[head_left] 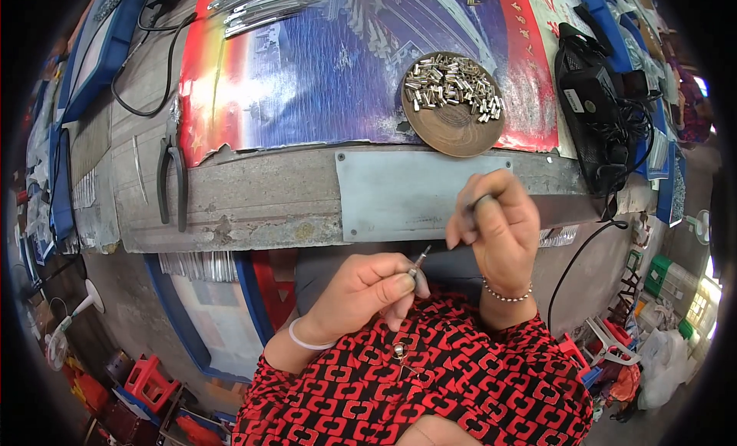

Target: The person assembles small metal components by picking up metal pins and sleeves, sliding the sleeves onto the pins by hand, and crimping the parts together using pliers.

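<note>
Your left hand (365, 289) pinches a slim metal piece (419, 263) between thumb and index finger; its dark end projects past the fingertips, tilted up and to the right. Your right hand (503, 227) is ahead and to the right of it, apart from that piece, fingers curled and thumb bent in toward them. It cannot be told whether the right fingers grip anything; a dark patch shows at the thumb, nature unclear.

Directly ahead of your left fingers, a grey metal plate (411, 200) is screwed along the front edge of the table (269, 208); your right fingers are over its right part. Beyond the plate, ahead of both hands, a round brown dish (453, 135) carries a heap of small metal cylinders (449, 81), with the plate lying between your left fingers and the dish. Ahead and left of your left fingers lie dark-handled pliers (173, 177); farther off, a bundle of metal strips (261, 7) rests on a printed sheet (307, 85). A black adapter (589, 93) with cables sits forward and right of your right fingers.

Writing: pale characters run down the sheet's red border, beyond your right fingers; a small pale label marks the adapter.
</note>
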`<state>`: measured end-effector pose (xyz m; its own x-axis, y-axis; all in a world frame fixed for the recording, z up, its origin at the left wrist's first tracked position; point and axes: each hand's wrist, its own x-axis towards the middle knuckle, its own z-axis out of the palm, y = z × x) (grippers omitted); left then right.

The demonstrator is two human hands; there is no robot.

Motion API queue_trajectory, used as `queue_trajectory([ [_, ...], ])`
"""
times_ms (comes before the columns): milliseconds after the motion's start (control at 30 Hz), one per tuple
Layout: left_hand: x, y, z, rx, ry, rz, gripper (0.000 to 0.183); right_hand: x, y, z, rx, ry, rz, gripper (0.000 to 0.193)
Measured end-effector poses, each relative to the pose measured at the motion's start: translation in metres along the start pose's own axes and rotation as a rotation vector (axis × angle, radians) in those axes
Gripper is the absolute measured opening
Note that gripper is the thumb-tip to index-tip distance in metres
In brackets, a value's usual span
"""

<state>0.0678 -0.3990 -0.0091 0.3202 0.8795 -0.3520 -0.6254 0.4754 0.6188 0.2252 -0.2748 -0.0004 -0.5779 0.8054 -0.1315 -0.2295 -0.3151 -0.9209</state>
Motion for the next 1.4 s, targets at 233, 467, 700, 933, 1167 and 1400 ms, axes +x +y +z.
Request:
queue_trajectory([
  [233, -0.001, -0.001, -0.001, -0.060, 0.015, 0.030, 0.023, -0.006, 0.004, 0.005, -0.184, -0.288, 0.089, 0.013],
  [467, -0.003, -0.002, 0.000, -0.047, 0.012, 0.025, 0.024, -0.009, 0.004, 0.011, -0.359, -0.326, 0.035, 0.011],
  [700, -0.002, -0.002, 0.000, -0.034, -0.012, -0.011, 0.024, 0.000, 0.004, 0.007, -0.051, -0.003, -0.074, 0.009],
  [933, -0.007, 0.003, 0.000, -0.059, 0.096, -0.013, 0.024, 0.000, 0.005, 0.016, -0.398, -0.366, -0.008, 0.004],
  [1167, -0.042, 0.001, -0.011, 0.155, 0.031, 0.060, 0.022, 0.000, 0.006, 0.016, -0.087, 0.049, -0.119, 0.011],
  [1400, -0.149, -0.041, -0.088, 1.109, 1.277, 0.312, 0.016, 0.000, 0.012, 0.025, -0.109, -0.108, -0.073, 0.020],
])
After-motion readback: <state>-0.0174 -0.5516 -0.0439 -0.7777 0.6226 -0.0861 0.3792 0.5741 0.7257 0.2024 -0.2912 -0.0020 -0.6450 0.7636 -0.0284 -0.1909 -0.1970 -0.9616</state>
